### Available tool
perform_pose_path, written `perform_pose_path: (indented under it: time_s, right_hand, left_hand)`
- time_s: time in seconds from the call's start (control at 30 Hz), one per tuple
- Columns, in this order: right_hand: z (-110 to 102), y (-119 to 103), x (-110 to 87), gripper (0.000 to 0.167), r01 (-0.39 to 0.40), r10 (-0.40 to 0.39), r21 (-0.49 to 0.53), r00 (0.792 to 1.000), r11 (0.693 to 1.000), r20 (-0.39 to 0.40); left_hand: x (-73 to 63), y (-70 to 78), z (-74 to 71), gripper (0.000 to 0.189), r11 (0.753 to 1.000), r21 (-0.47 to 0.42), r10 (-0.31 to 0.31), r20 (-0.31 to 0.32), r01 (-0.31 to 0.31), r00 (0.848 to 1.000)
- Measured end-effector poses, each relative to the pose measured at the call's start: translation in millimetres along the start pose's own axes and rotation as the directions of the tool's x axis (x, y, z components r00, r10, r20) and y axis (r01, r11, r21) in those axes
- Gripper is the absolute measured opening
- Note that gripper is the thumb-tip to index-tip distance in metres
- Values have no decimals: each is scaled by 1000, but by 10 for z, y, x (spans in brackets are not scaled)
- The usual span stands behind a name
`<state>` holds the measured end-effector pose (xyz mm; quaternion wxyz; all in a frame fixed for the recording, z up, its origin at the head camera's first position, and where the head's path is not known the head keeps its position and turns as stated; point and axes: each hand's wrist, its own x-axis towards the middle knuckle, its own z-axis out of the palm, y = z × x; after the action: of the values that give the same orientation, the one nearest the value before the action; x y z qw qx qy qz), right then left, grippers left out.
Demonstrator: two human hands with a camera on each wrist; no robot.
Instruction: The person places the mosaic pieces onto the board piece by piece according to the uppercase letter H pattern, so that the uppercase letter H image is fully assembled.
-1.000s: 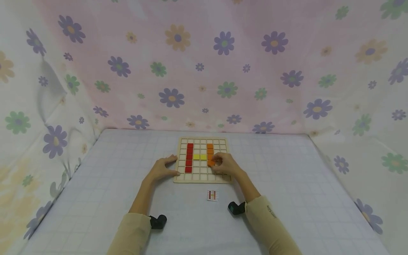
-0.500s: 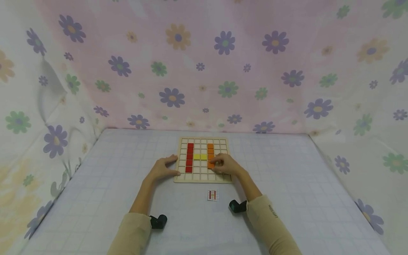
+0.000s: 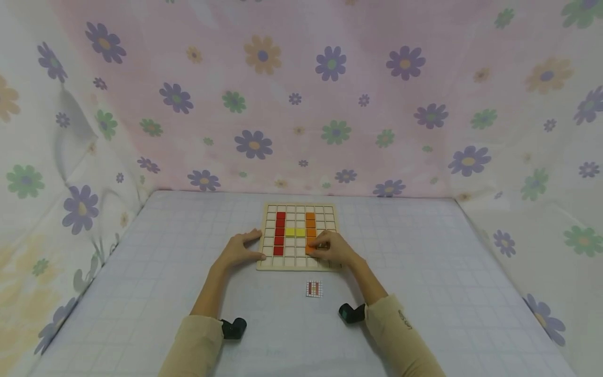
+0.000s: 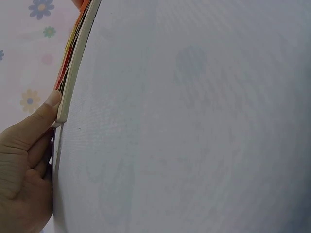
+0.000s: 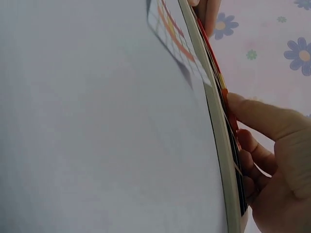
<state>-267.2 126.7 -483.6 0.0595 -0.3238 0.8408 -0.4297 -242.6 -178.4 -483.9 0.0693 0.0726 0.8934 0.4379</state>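
Observation:
A square wooden grid board (image 3: 292,269) lies on the table in the head view. A column of red tiles (image 3: 280,231), two yellow tiles (image 3: 295,232) and a column of orange tiles (image 3: 310,223) sit in its cells. My right hand (image 3: 335,248) is over the board's right part, thumb and index finger pinching the lowest orange tile (image 3: 308,251) at the column's near end. In the right wrist view its other fingers (image 5: 247,158) lie curled against the board. My left hand (image 3: 239,250) touches the board's left edge, thumb (image 4: 47,107) near the corner.
A small printed card (image 3: 314,289) with a grid pattern lies just in front of the board. The table (image 3: 424,272) has a pale checked cloth. Flowered fabric (image 3: 301,104) hangs behind it and at both sides. Black wrist cameras (image 3: 234,328) are worn on both arms.
My right hand has moved slightly toward the near edge, down the orange column to its near end, with an orange tile at its fingertips. The left hand and board stay put.

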Motion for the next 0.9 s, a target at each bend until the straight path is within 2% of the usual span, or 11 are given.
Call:
perform_pose_path:
  time_s: [0.23, 0.53, 0.9]
  right_hand:
    - [43, -1, -13, 23, -27, 26, -15, 997, 1000, -67]
    - [10, -11, 5, 24, -1, -3, -127, 999, 992, -37]
    - [26, -32, 10, 19, -3, 3, -55, 1000, 998, 0]
  left_hand:
    - [8, -16, -2, 78, 1000, 6, 21, 5, -21, 1000]
    - [-16, 15, 6, 77, 1000, -6, 18, 0, -18, 1000]
    - [-19, 26, 12, 77, 1000, -8, 22, -2, -22, 1000]
